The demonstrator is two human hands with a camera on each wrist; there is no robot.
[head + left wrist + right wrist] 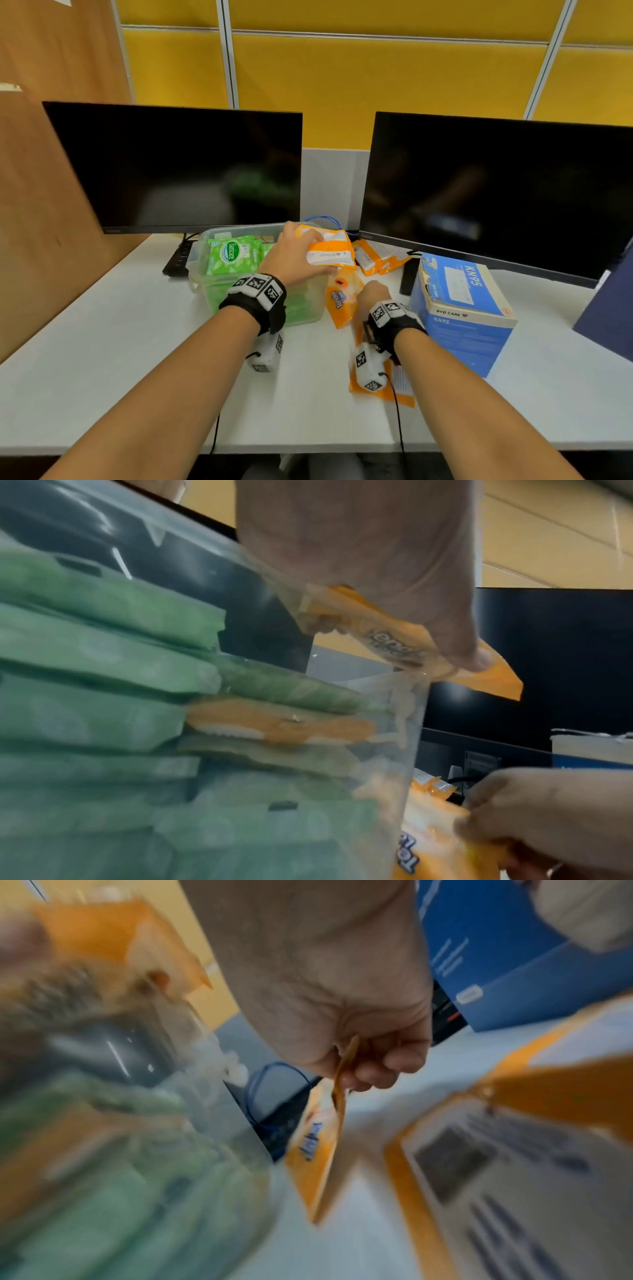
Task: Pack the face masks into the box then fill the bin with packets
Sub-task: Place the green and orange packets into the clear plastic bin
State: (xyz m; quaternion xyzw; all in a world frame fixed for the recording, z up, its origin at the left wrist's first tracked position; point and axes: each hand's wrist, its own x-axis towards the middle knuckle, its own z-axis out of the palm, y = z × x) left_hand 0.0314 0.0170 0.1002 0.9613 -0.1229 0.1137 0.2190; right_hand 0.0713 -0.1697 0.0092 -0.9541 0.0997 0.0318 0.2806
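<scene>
A clear plastic bin (202, 270) holds green packets (230, 253) stacked high, with an orange one (274, 725) among them. My left hand (294, 255) grips an orange packet (330, 251) above the bin's right rim, seen from below as the orange packet (404, 639). My right hand (375, 294) pinches the top edge of a second orange packet (342, 301) that hangs upright beside the bin's right wall; the same second packet (322, 1150) shows in the right wrist view. The blue KN95 mask box (462, 308) stands shut at the right.
More orange packets (376, 258) lie behind my right hand, and another orange packet (397, 387) lies flat under my right wrist. Two dark monitors (178, 168) stand at the back. A black power strip (176, 258) and a blue cable (325, 221) lie behind the bin.
</scene>
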